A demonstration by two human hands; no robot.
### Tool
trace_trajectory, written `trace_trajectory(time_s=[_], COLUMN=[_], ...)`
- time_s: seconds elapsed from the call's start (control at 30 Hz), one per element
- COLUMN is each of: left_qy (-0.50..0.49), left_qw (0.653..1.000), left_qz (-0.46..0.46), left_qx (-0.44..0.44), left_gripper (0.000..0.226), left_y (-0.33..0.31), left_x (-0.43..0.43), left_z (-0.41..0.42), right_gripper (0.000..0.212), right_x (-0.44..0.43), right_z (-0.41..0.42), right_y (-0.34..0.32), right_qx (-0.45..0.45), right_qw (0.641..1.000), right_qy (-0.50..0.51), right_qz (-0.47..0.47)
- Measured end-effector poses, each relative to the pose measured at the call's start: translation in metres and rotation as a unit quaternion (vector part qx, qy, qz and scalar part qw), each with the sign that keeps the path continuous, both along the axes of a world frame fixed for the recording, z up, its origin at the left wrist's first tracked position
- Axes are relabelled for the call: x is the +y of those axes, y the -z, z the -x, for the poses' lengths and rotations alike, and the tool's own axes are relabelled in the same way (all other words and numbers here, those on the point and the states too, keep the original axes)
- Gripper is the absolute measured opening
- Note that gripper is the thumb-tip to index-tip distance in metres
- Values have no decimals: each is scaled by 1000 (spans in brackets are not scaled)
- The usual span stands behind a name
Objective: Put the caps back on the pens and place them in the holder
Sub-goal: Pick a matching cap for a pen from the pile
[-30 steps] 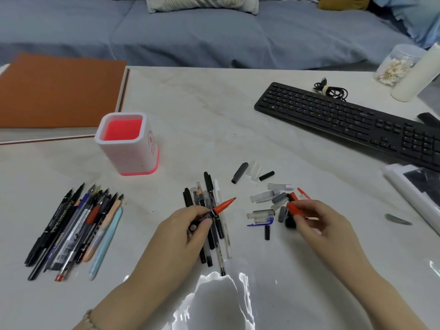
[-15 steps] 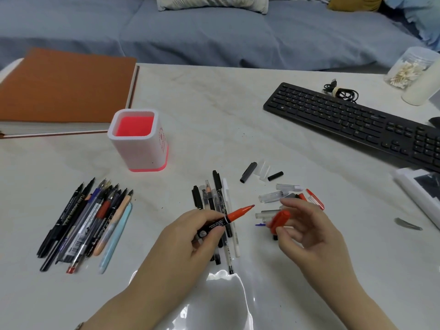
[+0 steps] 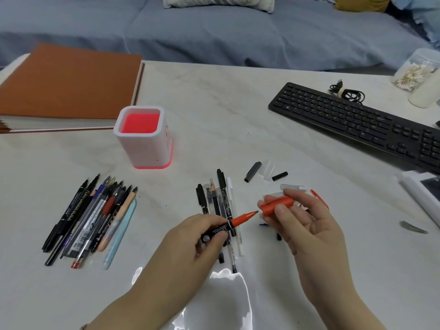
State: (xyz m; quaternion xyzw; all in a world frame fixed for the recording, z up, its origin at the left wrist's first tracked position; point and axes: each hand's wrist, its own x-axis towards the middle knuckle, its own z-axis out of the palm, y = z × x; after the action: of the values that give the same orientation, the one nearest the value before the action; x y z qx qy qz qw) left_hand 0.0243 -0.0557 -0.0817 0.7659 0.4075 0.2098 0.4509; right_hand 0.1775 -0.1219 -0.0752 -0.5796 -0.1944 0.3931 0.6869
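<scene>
Orange marks the middle of the head view: the left hand [image 3: 197, 236] curls its fingers and thumb round the black barrel of a marker [image 3: 240, 217], whose bare orange tip points up and to the right. The right hand [image 3: 307, 225] lies palm up, fingers bent, and holds the orange cap [image 3: 277, 204] between the thumb on top and the fingers beneath. The marker's tip sits just beside the cap's left end, not inside it. Both hands are above the white marble table [image 3: 238, 115].

Under the left hand lies a row of pens [image 3: 221, 201], side by side, which look capped. Well to the left is a bundle of uncapped pens [image 3: 92, 220], their tips pointing away from the person. Loose caps [image 3: 253, 171] lie beyond the right hand, some dark and some clear; a few are partly hidden by the fingers.

The holder [image 3: 140, 148] stands upright behind the bundle and the row, white outside with a red inside and a red base, well apart from both hands.

A brown book [image 3: 69, 84] lies at the far left, just behind the holder. A black keyboard [image 3: 357, 120] runs aslant on the right, with a coiled black cable [image 3: 347, 92] behind it and a clear jar [image 3: 414, 72] at the far right corner. A blue sofa [image 3: 214, 32] lies beyond the table.
</scene>
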Motion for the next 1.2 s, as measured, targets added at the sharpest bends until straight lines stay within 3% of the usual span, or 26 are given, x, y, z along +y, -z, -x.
trace_trajectory(time_s=[0.3, 0.43, 0.5, 0.6, 0.73, 0.8, 0.9, 1.03, 1.13, 1.2], left_qy=[28, 40, 54, 64, 33, 24, 18, 10, -94, -158], left_qw=[999, 997, 994, 994, 999, 982, 934, 960, 952, 929], left_qz=[-36, -59, -90, -91, 40, 178, 344, 274, 271, 295], left_qx=[0, -1, 9, 21, -15, -52, -90, -53, -103, -160], left_gripper=[26, 10, 30, 32, 19, 22, 20, 20, 16, 14], left_y=[1, 6, 10, 10, 8, 6, 8, 19, 16, 14], left_x=[1, 5, 6, 8, 10, 11, 12, 13, 16, 19], left_z=[-3, -4, -4, -5, -10, -16, -21, -28, -31, -30], right_gripper=[25, 12, 15, 16, 19, 21, 22, 14, 12, 15], right_x=[0, 2, 1, 1, 4, 6, 11, 21, 23, 23], right_z=[5, 7, 8, 11, 10, 4, -7, -32, -62, -83], right_y=[3, 7, 9, 10, 12, 11, 10, 19, 29, 34], right_qx=[6, 26, 29, 18, 9, -7, -67, -248, -388, -463], right_qw=[999, 998, 998, 999, 999, 999, 991, 939, 897, 847], right_qy=[-31, -46, -40, -36, -33, -45, -110, -182, -69, -17], right_qz=[24, 39, 43, 32, 8, 0, 18, 151, 202, 259])
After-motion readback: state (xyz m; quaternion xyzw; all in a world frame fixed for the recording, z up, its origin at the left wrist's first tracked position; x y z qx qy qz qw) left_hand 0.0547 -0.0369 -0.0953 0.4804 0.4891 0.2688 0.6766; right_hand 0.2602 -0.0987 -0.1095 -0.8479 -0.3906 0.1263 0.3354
